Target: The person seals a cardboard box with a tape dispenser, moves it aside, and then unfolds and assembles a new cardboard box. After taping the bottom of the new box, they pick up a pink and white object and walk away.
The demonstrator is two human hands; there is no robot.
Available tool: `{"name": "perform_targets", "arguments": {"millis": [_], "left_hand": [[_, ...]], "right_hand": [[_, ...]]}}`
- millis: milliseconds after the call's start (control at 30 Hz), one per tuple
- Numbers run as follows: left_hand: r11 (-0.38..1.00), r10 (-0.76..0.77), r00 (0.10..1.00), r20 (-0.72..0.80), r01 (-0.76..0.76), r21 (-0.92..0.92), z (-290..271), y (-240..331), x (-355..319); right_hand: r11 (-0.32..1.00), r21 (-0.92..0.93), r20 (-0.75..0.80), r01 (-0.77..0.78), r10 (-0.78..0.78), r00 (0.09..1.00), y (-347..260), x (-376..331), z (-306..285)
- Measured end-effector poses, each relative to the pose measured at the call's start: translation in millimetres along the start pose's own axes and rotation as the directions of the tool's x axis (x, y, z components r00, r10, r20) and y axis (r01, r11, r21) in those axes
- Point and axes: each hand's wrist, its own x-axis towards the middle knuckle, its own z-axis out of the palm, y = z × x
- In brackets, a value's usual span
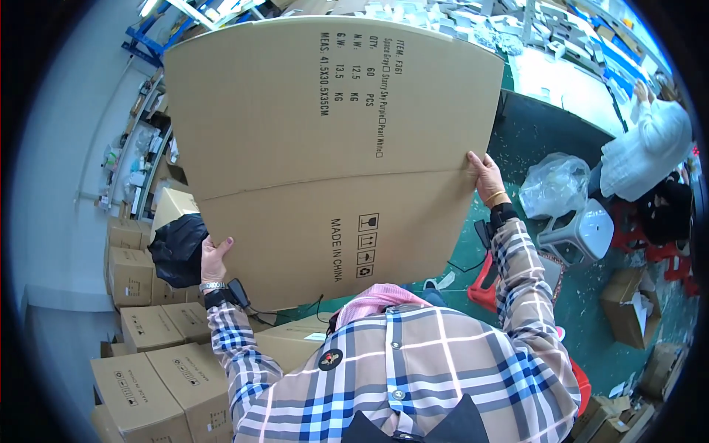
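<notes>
A large flat brown cardboard box (295,148), folded down with a crease across its middle, is held up in front of me between both hands. My left hand (215,260) grips its lower left edge, thumb on the near face and the fingers mostly hidden behind. On the right edge, near the crease, my right hand (486,177) holds it the same way. Black print and handling symbols run sideways on the near face. The far side of the cardboard is out of sight.
Packed cartons (159,384) are stacked at my lower left. A black plastic bag (179,251) hangs beside the cardboard's left edge. To the right stand a grey stool (583,230), a clear plastic bag (554,186) and an open carton (630,306). A person (650,148) sits at the far right.
</notes>
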Motion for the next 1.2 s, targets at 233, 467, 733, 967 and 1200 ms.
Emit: {"name": "perform_targets", "arguments": {"millis": [233, 467, 733, 967, 1200], "left_hand": [[0.999, -0.023, 0.999, -0.023, 0.024, 0.022, 12.6, -44.1, 35.8], [0.998, -0.047, 0.991, -0.124, 0.052, 0.04, -20.3, -125.4, 68.3], [0.999, -0.025, 0.968, -0.251, 0.014, -0.042, -23.6, -131.1, 98.6], [1.0, 0.012, 0.945, -0.328, -0.013, -0.001, -8.4, -96.3, 95.3], [0.997, -0.041, 0.925, -0.379, 0.062, 0.043, 5.4, -76.0, 74.6]], "right_hand": [[0.997, -0.078, -0.038, -0.008, 0.005, 0.999, 37.4, 17.9, 10.9], [0.985, -0.171, -0.069, -0.006, -0.006, 0.998, 49.9, 49.0, 48.1], [0.991, -0.128, -0.051, -0.034, 0.028, 0.998, 63.8, 77.7, 63.0], [0.974, -0.162, -0.034, -0.161, 0.157, 0.987, 89.5, 118.0, 58.1], [0.9, -0.234, -0.006, -0.367, 0.376, 0.927, 134.2, 155.3, 64.3]]}}
